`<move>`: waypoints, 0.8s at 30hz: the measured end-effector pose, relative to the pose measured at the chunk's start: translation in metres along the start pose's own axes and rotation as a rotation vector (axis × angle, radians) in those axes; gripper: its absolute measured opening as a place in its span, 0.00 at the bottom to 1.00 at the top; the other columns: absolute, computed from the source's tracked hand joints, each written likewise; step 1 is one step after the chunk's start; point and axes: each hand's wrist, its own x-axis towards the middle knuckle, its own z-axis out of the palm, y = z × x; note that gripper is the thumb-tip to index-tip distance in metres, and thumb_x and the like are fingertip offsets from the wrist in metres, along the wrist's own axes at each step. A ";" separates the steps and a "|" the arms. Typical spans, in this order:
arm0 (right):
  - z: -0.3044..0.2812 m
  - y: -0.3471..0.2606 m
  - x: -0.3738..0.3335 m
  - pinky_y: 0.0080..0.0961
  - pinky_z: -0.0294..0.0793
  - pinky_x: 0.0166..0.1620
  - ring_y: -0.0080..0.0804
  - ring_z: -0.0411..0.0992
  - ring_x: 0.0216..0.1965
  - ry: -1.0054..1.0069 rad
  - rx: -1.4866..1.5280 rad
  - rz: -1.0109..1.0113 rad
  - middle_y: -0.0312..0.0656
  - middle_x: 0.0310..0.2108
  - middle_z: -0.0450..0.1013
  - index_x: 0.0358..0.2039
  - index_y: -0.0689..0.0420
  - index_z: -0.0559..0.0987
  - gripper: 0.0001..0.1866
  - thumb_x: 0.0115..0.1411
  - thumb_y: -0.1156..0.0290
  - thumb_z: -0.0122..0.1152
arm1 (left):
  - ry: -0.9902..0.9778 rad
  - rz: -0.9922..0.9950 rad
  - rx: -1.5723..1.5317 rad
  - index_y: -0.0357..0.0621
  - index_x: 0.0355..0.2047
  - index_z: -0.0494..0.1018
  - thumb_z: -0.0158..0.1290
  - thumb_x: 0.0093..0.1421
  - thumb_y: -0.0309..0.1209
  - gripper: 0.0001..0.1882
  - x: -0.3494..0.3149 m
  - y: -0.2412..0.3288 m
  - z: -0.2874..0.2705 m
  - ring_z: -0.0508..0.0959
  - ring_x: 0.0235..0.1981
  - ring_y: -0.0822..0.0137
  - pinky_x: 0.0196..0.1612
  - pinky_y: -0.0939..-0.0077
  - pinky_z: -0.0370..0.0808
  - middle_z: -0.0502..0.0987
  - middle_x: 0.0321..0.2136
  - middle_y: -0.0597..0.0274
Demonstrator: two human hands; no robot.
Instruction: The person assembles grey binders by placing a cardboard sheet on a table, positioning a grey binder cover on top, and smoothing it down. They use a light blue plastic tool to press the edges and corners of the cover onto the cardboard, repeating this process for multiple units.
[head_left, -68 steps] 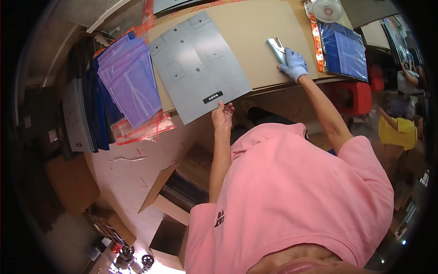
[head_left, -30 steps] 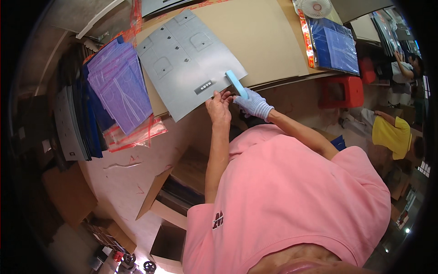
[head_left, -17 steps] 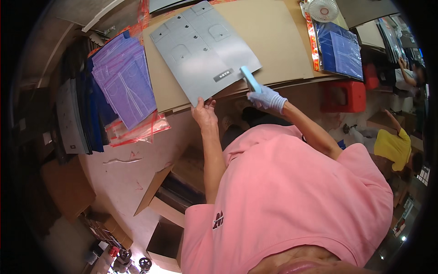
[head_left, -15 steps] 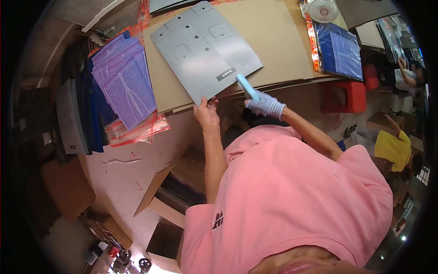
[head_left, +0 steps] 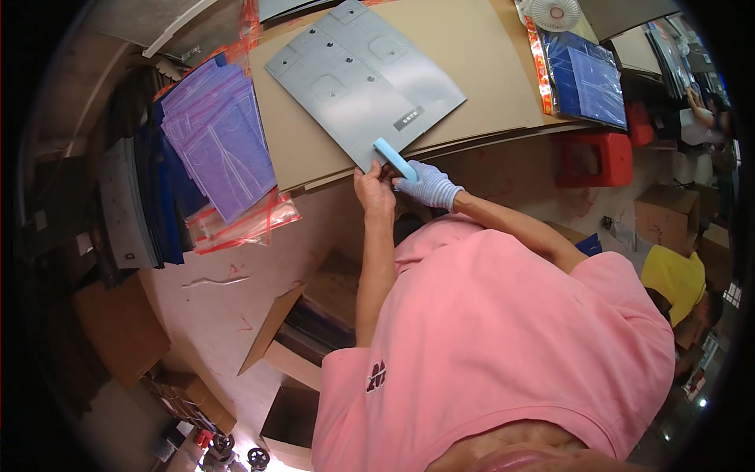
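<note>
A flat grey panel (head_left: 366,86) lies slantwise on a cardboard sheet, with several dark round fittings, raised outlines and a small dark label near its right edge. My bare left hand (head_left: 375,189) pinches the near corner of this panel at the table edge. In a light striped glove, my right hand (head_left: 429,186) grips a light-blue bar-shaped thing (head_left: 393,160) whose exact kind I cannot make out. The bar lies over the panel's near corner, close beside my left fingers; whether it touches the panel I cannot tell.
Purple and blue printed sheets (head_left: 216,141) lie at the table's left end. Wrapped blue packs (head_left: 586,82) and a white fan (head_left: 555,13) stand at right. A red stool (head_left: 594,160) is beside the table, opened cartons (head_left: 291,413) below. People work at far right.
My right hand has moved left and nearer, bringing the blue bar from the label to the panel's near corner. The panel has shifted slightly right, my left hand with it.
</note>
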 end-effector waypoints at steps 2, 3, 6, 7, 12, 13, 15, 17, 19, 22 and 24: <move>-0.001 -0.009 -0.006 0.37 0.71 0.45 0.51 0.72 0.42 -0.013 0.001 -0.013 0.54 0.37 0.74 0.43 0.58 0.73 0.25 0.54 0.49 0.57 | 0.014 -0.008 0.019 0.43 0.45 0.64 0.49 0.59 0.22 0.14 -0.002 0.002 0.001 0.72 0.29 0.63 0.31 0.65 0.71 0.72 0.34 0.59; -0.003 -0.011 -0.009 0.37 0.71 0.45 0.52 0.72 0.42 -0.013 0.000 -0.016 0.55 0.37 0.74 0.42 0.58 0.73 0.25 0.54 0.49 0.56 | 0.016 -0.017 0.029 0.43 0.46 0.64 0.49 0.59 0.21 0.14 -0.004 0.002 0.002 0.72 0.30 0.62 0.32 0.64 0.72 0.72 0.34 0.58; -0.005 -0.012 -0.010 0.34 0.72 0.43 0.46 0.74 0.39 -0.051 -0.004 -0.042 0.51 0.35 0.75 0.40 0.58 0.74 0.24 0.54 0.49 0.57 | -0.051 0.031 0.050 0.44 0.49 0.62 0.48 0.60 0.21 0.17 0.000 0.000 -0.002 0.74 0.35 0.57 0.37 0.60 0.74 0.72 0.39 0.56; -0.010 -0.013 -0.013 0.32 0.72 0.41 0.43 0.74 0.37 -0.121 0.003 0.008 0.49 0.33 0.75 0.39 0.58 0.74 0.24 0.54 0.49 0.58 | -0.030 0.047 0.022 0.44 0.50 0.61 0.47 0.60 0.21 0.18 0.001 0.000 -0.005 0.74 0.37 0.56 0.39 0.58 0.74 0.71 0.41 0.54; -0.077 0.029 -0.051 0.29 0.71 0.39 0.32 0.73 0.33 -0.097 -0.103 -0.035 0.42 0.31 0.74 0.38 0.56 0.75 0.25 0.50 0.47 0.62 | -0.070 0.081 -0.174 0.45 0.55 0.55 0.48 0.63 0.28 0.22 0.008 0.024 -0.021 0.73 0.45 0.50 0.45 0.50 0.74 0.67 0.48 0.50; -0.097 0.035 -0.055 0.31 0.71 0.42 0.35 0.73 0.35 0.013 -0.144 -0.040 0.45 0.33 0.74 0.38 0.56 0.75 0.26 0.49 0.47 0.63 | -0.097 0.102 -0.244 0.45 0.55 0.56 0.49 0.63 0.29 0.22 0.011 0.029 -0.023 0.73 0.45 0.50 0.45 0.50 0.74 0.67 0.49 0.50; -0.134 0.065 -0.033 0.34 0.71 0.44 0.43 0.73 0.38 0.233 -0.071 -0.012 0.49 0.35 0.74 0.40 0.56 0.75 0.27 0.50 0.46 0.61 | -0.070 0.126 -0.125 0.42 0.55 0.58 0.54 0.60 0.31 0.26 0.021 0.031 -0.028 0.73 0.44 0.53 0.43 0.54 0.74 0.69 0.47 0.54; -0.170 0.060 -0.009 0.35 0.70 0.44 0.45 0.73 0.39 0.466 -0.181 0.097 0.50 0.36 0.75 0.42 0.56 0.74 0.29 0.51 0.44 0.60 | 0.042 0.142 -0.086 0.43 0.50 0.67 0.57 0.57 0.27 0.20 0.021 0.036 -0.015 0.74 0.42 0.63 0.33 0.67 0.71 0.73 0.45 0.61; -0.208 0.044 0.026 0.35 0.70 0.45 0.45 0.73 0.40 0.555 -0.265 0.068 0.50 0.36 0.75 0.44 0.55 0.73 0.29 0.51 0.44 0.60 | 0.095 0.254 0.015 0.41 0.48 0.69 0.57 0.56 0.24 0.19 0.017 0.049 -0.006 0.74 0.39 0.67 0.30 0.70 0.70 0.74 0.43 0.62; -0.251 0.030 0.078 0.36 0.71 0.44 0.46 0.73 0.40 0.634 -0.275 0.052 0.50 0.36 0.75 0.44 0.55 0.73 0.29 0.50 0.44 0.61 | 0.189 0.391 0.182 0.38 0.43 0.73 0.57 0.56 0.32 0.15 -0.025 0.100 0.038 0.76 0.35 0.69 0.31 0.75 0.73 0.76 0.39 0.62; -0.289 0.013 0.120 0.37 0.71 0.43 0.47 0.74 0.40 0.702 -0.335 -0.004 0.50 0.36 0.75 0.43 0.55 0.73 0.29 0.50 0.45 0.62 | 0.162 0.496 0.107 0.37 0.45 0.71 0.55 0.56 0.32 0.18 -0.064 0.144 0.093 0.76 0.41 0.66 0.44 0.69 0.75 0.75 0.42 0.60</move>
